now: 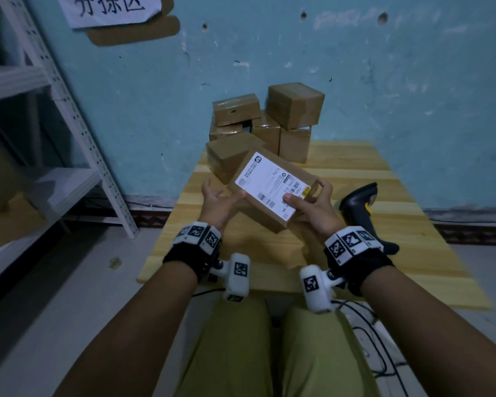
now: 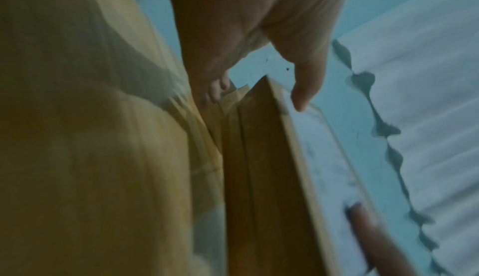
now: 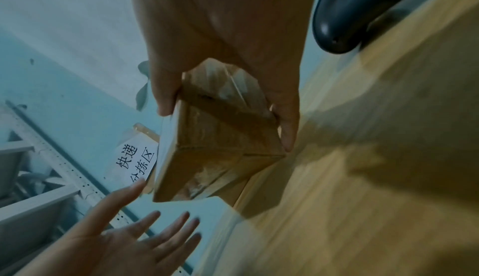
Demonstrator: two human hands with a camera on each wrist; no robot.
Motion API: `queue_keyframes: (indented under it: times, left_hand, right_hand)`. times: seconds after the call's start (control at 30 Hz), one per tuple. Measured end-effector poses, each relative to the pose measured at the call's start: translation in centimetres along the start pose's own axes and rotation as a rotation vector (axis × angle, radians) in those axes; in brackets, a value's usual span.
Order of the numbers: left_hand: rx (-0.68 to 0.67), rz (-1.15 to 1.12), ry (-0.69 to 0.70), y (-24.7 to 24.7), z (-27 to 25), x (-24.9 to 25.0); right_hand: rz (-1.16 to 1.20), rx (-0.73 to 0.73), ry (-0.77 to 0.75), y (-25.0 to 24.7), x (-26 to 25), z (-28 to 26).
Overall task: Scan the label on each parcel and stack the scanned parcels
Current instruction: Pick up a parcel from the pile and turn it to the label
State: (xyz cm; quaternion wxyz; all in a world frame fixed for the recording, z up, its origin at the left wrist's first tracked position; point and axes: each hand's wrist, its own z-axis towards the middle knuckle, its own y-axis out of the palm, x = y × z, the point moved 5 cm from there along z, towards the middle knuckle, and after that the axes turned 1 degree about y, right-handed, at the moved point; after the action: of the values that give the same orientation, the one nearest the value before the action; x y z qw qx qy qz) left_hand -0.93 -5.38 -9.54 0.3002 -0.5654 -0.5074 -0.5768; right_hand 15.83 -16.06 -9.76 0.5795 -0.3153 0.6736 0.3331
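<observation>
A flat brown parcel (image 1: 269, 207) with a white label (image 1: 269, 183) facing up is held tilted above the wooden table (image 1: 355, 270). My right hand (image 1: 304, 191) grips its right end, thumb on the label and fingers round the far edge. In the right wrist view that hand (image 3: 225, 128) pinches the parcel (image 3: 207, 167) from both sides. My left hand (image 1: 224, 193) is spread open at the parcel's left edge; whether it touches is unclear. A black and yellow scanner (image 1: 358, 207) lies on the table to the right.
Several brown parcels (image 1: 264, 124) are piled at the table's far edge against the blue wall. A white metal shelf rack (image 1: 69, 138) stands to the left. A paper sign (image 3: 137, 161) hangs on the wall. Cables (image 1: 378, 339) trail below the table's right front.
</observation>
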Motion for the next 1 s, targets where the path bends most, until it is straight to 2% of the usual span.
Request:
queue_keyframes:
  times: [0.13,0.23,0.43,0.57,0.67,0.87,1.0]
  left_hand:
    - [0.04,0.05,0.107,-0.7,0.3,2.5]
    - [-0.025,0.214,0.201,0.1,-0.1,4.4]
    - [-0.201,0.457,0.242,3.1,-1.0,5.8]
    - [-0.337,0.631,0.24,4.3,-1.3,5.7]
    - [-0.391,0.694,0.203,4.7,-1.6,5.3]
    - [-0.415,0.728,0.106,4.1,-1.5,4.3]
    - [-0.314,0.668,0.103,3.1,-0.8,3.7]
  right_hand:
    - [-0.096,0.037,-0.018,-1.1,-1.5,0.7]
    - [-0.196,0.002,-0.055,-1.5,-3.4,0.5]
    - [-0.444,-0.114,-0.165,-0.6,-7.1,0.1]
    - [-0.562,-0.202,-0.24,0.4,-8.5,-0.3]
    - [-0.629,-0.234,-0.254,1.1,-8.8,-0.3]
    - [-0.648,-0.295,-0.253,2.0,-9.4,-0.3]
    - [-0.625,-0.183,-0.307,1.9,-8.9,0.3]
